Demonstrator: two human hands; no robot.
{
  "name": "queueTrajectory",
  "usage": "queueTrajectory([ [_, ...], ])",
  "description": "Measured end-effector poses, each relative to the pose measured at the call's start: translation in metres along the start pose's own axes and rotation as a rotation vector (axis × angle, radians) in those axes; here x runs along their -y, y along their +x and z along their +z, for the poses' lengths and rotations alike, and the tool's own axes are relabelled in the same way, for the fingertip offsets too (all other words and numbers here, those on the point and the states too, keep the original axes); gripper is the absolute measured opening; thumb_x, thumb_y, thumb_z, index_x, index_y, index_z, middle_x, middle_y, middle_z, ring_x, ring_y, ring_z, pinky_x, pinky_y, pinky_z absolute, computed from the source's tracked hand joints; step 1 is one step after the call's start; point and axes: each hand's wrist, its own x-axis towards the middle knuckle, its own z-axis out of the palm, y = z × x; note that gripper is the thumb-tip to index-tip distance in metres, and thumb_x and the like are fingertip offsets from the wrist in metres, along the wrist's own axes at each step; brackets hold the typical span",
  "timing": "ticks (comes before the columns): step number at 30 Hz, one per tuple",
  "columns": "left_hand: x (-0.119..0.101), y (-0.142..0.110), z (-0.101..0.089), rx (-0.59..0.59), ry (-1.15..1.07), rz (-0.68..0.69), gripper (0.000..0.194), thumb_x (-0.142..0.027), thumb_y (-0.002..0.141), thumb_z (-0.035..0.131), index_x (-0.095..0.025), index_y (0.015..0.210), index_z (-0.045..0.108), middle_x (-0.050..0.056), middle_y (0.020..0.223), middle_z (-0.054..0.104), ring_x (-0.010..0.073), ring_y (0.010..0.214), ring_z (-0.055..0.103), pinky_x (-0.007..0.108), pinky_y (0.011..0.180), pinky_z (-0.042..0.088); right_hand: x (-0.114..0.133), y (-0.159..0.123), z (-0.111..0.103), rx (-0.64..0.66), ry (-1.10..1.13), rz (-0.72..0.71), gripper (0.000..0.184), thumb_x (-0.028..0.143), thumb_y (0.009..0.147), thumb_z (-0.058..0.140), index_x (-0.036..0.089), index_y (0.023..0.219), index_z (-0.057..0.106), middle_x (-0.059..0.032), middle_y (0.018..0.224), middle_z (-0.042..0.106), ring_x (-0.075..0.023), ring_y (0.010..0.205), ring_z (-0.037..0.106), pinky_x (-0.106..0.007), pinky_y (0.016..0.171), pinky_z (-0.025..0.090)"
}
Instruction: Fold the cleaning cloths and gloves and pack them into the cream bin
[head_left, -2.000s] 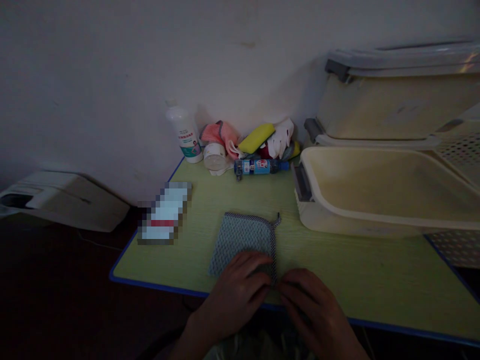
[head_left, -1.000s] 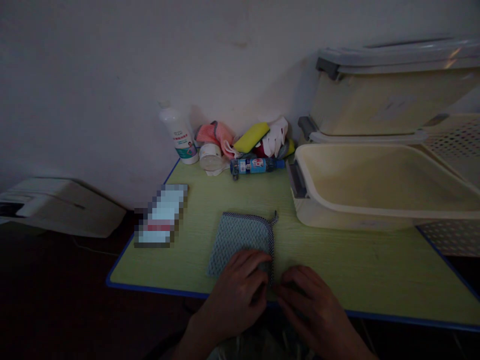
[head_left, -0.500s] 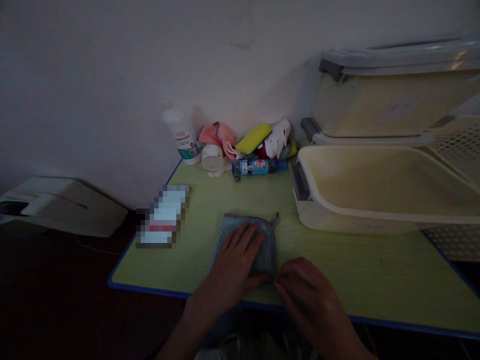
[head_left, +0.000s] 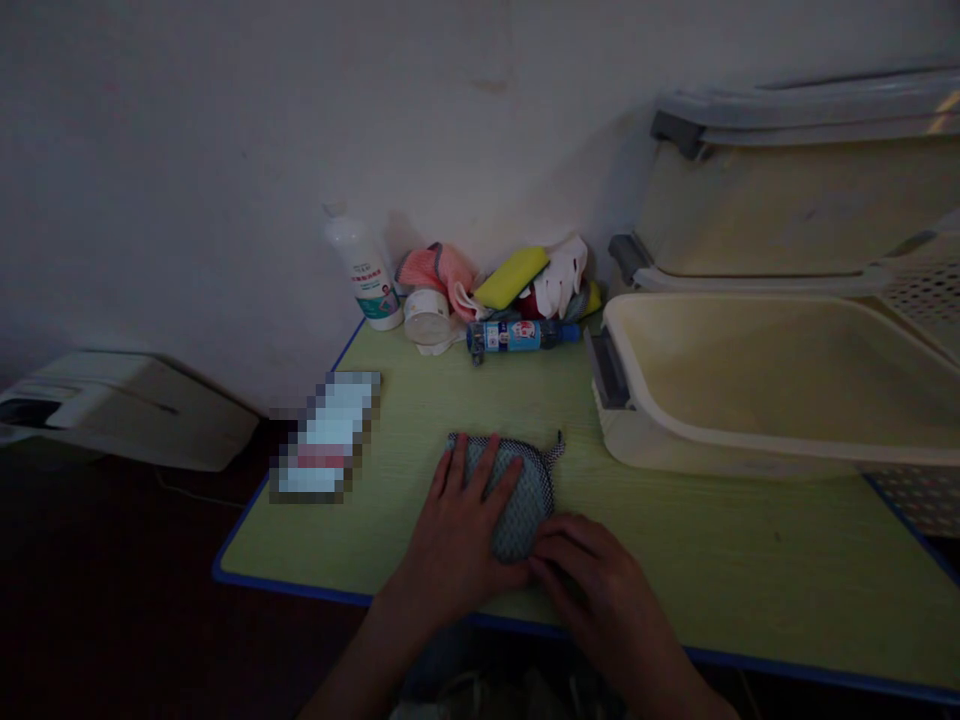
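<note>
We see our left hand [head_left: 454, 530] palm down on the folded cloth [head_left: 521, 515], fingers released and spread. The right hand [head_left: 600, 580] has its fingers bent together at the cloth's near right corner; we cannot tell whether they grip it. Cloth: blue-grey, coarse ribbed weave, flat, edged in dark-and-white speckled trim with a small loop at the far right corner. It lies by the front edge of the surface [head_left: 697, 560], which is pale green, faintly grained, blue-rimmed.

Towards the left edge: a flat, pixelated rectangle [head_left: 330, 430]. Right side: an open cream plastic tub [head_left: 720, 455], rounded corners, grey latch. Along the back edge: a blue-labelled bottle [head_left: 514, 336] on its side, a squat round container [head_left: 427, 318], an upright white bottle [head_left: 365, 278], crumpled pink fabric [head_left: 454, 272], a yellow pad [head_left: 512, 278] and a white glove [head_left: 562, 275].
</note>
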Motion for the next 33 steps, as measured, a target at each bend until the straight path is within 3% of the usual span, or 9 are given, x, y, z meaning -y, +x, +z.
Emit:
queueTrajectory([
  [6, 0.002, 0.001, -0.005, -0.007, -0.025, 0.041, 0.087, -0.069, 0.069, 0.054, -0.02, 0.138, 0.034, 0.015, 0.15, 0.023, 0.043, 0.136, 0.014, 0.061, 0.103, 0.028, -0.01, 0.021, -0.001, -0.118, -0.047, 0.227, 0.01, 0.007, 0.076, 0.053, 0.016, 0.076, 0.058, -0.0042, 0.074, 0.061, -0.0139, 0.059, 0.059, -0.024, 0.053, 0.048],
  [8, 0.006, 0.009, -0.012, -0.022, -0.069, 0.047, 0.072, -0.06, 0.074, 0.056, -0.019, 0.132, 0.042, 0.015, 0.147, 0.03, 0.0389, 0.135, 0.023, 0.058, 0.104, 0.03, -0.014, 0.029, -0.002, -0.132, -0.132, 0.301, 0.005, 0.012, 0.076, 0.056, 0.016, 0.076, 0.058, -0.0046, 0.075, 0.061, -0.0147, 0.058, 0.059, -0.026, 0.052, 0.047],
  [12, 0.015, 0.038, -0.023, -0.123, -0.292, 0.047, 0.027, -0.026, 0.088, 0.048, -0.017, 0.112, 0.055, 0.012, 0.132, 0.048, 0.0239, 0.123, 0.044, 0.045, 0.103, 0.038, -0.019, 0.04, -0.002, -0.068, -0.231, 0.383, 0.002, 0.016, 0.075, 0.062, 0.017, 0.075, 0.06, -0.0046, 0.077, 0.063, -0.0188, 0.066, 0.061, -0.031, 0.06, 0.047],
  [15, 0.018, 0.059, -0.018, -0.113, -0.433, 0.149, 0.031, -0.008, 0.083, 0.043, -0.015, 0.11, 0.056, 0.011, 0.119, 0.054, 0.0201, 0.115, 0.05, 0.04, 0.1, 0.042, -0.022, 0.041, 0.0, -0.064, -0.165, 0.393, 0.006, 0.013, 0.072, 0.064, 0.017, 0.076, 0.061, -0.0048, 0.078, 0.063, -0.02, 0.072, 0.062, -0.032, 0.065, 0.046],
  [19, 0.018, 0.068, -0.002, -0.029, -0.483, 0.26, 0.042, 0.002, 0.071, 0.043, -0.016, 0.106, 0.06, 0.011, 0.119, 0.051, 0.0217, 0.117, 0.046, 0.041, 0.102, 0.039, -0.027, 0.037, 0.004, -0.133, -0.073, 0.367, 0.008, 0.009, 0.073, 0.061, 0.017, 0.076, 0.062, -0.0045, 0.077, 0.064, -0.0204, 0.073, 0.062, -0.032, 0.065, 0.046],
  [24, 0.019, 0.066, 0.003, -0.081, -0.644, 0.219, 0.035, 0.004, 0.063, 0.043, -0.017, 0.085, 0.059, 0.009, 0.117, 0.051, 0.0208, 0.116, 0.046, 0.04, 0.099, 0.039, -0.033, 0.033, 0.005, -0.246, -0.118, 0.375, 0.011, 0.006, 0.073, 0.056, 0.017, 0.074, 0.06, -0.0038, 0.072, 0.064, -0.0223, 0.071, 0.061, -0.036, 0.066, 0.044],
  [30, 0.023, 0.069, 0.0, -0.157, -0.838, 0.179, 0.028, 0.003, 0.05, 0.039, -0.018, 0.066, 0.05, 0.003, 0.079, 0.055, 0.017, 0.082, 0.054, 0.032, 0.075, 0.043, -0.034, 0.033, 0.007, -0.251, -0.081, 0.369, 0.009, 0.012, 0.075, 0.054, 0.018, 0.078, 0.06, -0.0041, 0.075, 0.067, -0.0224, 0.072, 0.062, -0.037, 0.068, 0.046],
  [33, 0.024, 0.07, 0.0, -0.148, -0.853, 0.19, 0.028, 0.001, 0.048, 0.037, -0.018, 0.065, 0.049, 0.001, 0.072, 0.056, 0.016, 0.075, 0.054, 0.03, 0.072, 0.041, -0.034, 0.033, 0.008, -0.252, -0.011, 0.373, 0.01, 0.015, 0.076, 0.053, 0.018, 0.082, 0.06, -0.0048, 0.077, 0.068, -0.0222, 0.074, 0.064, -0.037, 0.068, 0.048],
])
